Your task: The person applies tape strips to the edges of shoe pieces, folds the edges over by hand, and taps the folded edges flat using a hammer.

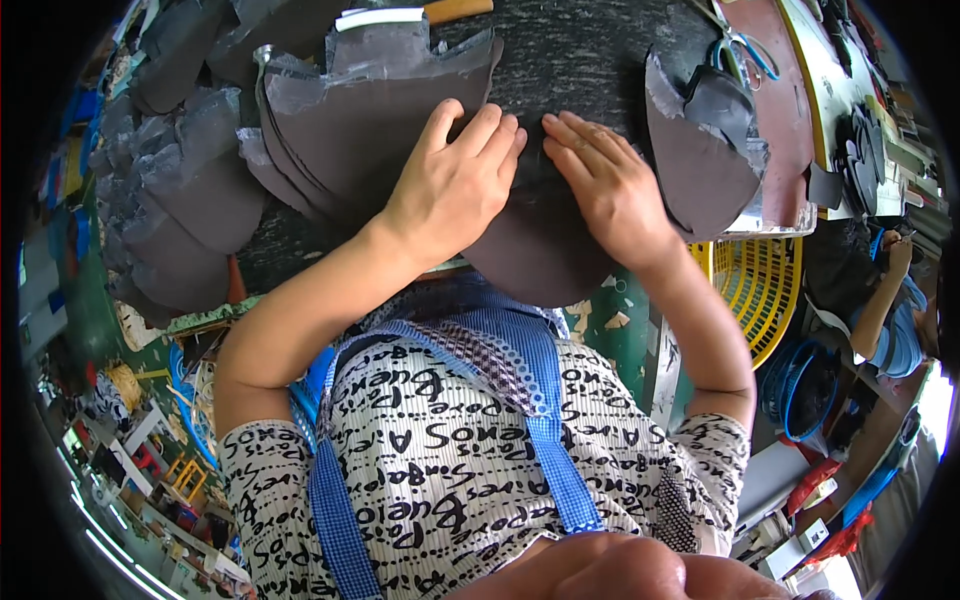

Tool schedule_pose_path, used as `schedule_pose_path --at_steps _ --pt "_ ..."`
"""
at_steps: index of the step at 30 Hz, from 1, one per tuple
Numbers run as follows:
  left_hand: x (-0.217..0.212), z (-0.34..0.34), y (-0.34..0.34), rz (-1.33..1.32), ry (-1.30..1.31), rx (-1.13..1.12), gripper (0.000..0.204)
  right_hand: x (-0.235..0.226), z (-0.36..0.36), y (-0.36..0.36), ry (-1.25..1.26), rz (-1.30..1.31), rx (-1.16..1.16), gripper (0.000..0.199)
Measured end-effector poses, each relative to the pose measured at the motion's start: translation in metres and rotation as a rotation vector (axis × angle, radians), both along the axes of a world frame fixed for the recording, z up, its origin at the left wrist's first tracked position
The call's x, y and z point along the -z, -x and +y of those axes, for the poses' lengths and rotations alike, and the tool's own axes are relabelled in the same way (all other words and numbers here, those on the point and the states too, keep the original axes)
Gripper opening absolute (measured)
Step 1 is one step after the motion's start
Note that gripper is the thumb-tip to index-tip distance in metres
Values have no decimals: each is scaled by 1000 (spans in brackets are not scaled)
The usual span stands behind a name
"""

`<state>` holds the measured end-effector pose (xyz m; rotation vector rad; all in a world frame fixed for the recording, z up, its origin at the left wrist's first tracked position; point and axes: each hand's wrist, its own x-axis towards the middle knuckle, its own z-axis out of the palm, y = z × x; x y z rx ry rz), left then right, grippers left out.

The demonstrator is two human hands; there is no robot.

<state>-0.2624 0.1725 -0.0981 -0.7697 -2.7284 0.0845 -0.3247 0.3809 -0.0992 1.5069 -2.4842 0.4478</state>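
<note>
A dark brown, rounded sheet piece (540, 250) lies at the near edge of the black worktable, its lower part overhanging toward my apron. My left hand (455, 185) rests on its left side, fingers stretched and slightly bent, apart from one another. Across from it, my right hand (615, 190) lies along the piece's right side with fingers extended close together. Both sets of fingertips point inward at its upper edge, which they partly cover. Beside my left hand is a stack of similar brown pieces (375, 115) with greyish, shiny edges.
More such pieces (190, 190) are heaped at the far left. Another brown piece (700, 165) lies right of my right hand. Scissors with blue handles (745, 55) and a wooden-handled tool (455, 10) are at the back. A yellow basket (755, 290) and another person (895, 310) are at right.
</note>
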Motion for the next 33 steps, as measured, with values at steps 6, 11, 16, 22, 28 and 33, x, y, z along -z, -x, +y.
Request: schedule_pose_path --at_steps 6,11,16,22,28,33 --pt "-2 6 -21 -162 80 -50 57 -1 -17 -18 52 -168 8 64" --pt "-4 -1 -37 -210 49 -51 61 -2 5 -7 1 -89 187 63" --pt "-9 -3 -22 -180 -93 -30 49 5 -14 9 257 -269 403 40" --pt "-32 -91 26 164 -317 -296 50 -62 53 56 577 -572 599 23" --pt "-12 -118 44 179 -171 -362 53 -56 103 88 506 -64 621 45" --pt "-23 -112 36 236 -247 -166 30 -50 95 53 794 -150 627 40"
